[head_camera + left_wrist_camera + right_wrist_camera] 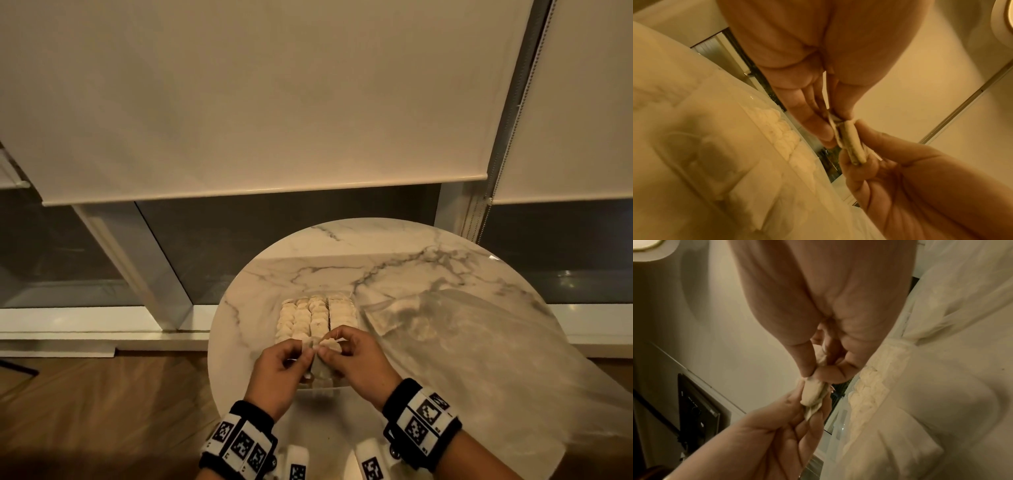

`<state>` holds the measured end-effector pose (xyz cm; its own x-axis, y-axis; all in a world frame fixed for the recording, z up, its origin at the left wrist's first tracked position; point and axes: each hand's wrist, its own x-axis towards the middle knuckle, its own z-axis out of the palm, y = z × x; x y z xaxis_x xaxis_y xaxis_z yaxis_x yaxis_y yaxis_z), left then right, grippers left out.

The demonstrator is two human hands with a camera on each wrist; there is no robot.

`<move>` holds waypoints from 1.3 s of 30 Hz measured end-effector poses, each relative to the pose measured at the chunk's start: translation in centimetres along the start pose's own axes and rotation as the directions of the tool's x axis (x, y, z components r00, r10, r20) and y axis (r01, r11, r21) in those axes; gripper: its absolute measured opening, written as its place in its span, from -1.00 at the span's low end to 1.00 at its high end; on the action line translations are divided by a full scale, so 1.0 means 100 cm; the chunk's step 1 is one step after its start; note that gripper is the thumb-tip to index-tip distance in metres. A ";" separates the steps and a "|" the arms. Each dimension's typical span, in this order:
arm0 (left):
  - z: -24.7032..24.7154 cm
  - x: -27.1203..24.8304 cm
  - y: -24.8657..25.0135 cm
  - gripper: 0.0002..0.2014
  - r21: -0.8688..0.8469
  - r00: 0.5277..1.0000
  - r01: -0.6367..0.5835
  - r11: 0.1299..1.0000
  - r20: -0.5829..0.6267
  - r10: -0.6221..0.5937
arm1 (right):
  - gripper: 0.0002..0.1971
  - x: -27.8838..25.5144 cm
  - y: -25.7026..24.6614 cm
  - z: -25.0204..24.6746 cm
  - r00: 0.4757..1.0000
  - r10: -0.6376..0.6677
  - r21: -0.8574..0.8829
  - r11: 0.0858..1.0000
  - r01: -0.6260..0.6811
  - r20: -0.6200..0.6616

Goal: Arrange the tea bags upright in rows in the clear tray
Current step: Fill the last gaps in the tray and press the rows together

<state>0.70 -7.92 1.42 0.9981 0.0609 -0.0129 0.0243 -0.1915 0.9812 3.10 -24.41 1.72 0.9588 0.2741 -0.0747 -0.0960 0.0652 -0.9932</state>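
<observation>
On the round marble table (pixel 394 260) stands a clear tray (pixel 278 327) with several rows of pale tea bags (pixel 315 317) standing upright. Both hands meet above the tray's near end. My left hand (pixel 307 353) and right hand (pixel 327 346) pinch one tea bag (pixel 318 343) between their fingertips. The left wrist view shows my left hand (pixel 835 128) on the edge of the tea bag (pixel 853 142), with the filled rows (pixel 781 134) to the left. The right wrist view shows my right hand (pixel 813 374) pinching the top of the tea bag (pixel 813 391).
A large crumpled clear plastic bag (pixel 455 335) lies on the table's right half, right beside the tray, with some pale pieces inside near its left end. Roller blinds and a window stand behind the table. Wooden floor lies to the left.
</observation>
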 end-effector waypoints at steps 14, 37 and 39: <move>-0.036 0.008 -0.021 -0.80 0.787 0.980 0.112 0.606 -0.188 0.063 | -0.84 0.034 0.020 0.003 0.996 0.084 -0.371 0.925 -0.083 -0.012; -0.026 -0.010 0.000 -0.77 0.932 0.995 0.047 0.359 -0.075 0.064 | -0.73 0.058 0.029 0.044 0.960 0.258 -0.674 0.729 -0.118 0.110; -0.022 -0.016 0.000 -0.72 0.953 0.998 0.002 0.303 -0.019 0.054 | -0.75 0.059 0.029 0.046 0.964 0.241 -0.677 0.729 -0.105 0.110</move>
<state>-1.05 -5.85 1.83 0.9966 0.0694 0.0436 0.0641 -0.9915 0.1134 7.22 -18.25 -1.19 0.8719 0.3855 -0.3021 0.0100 -0.6307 -0.7760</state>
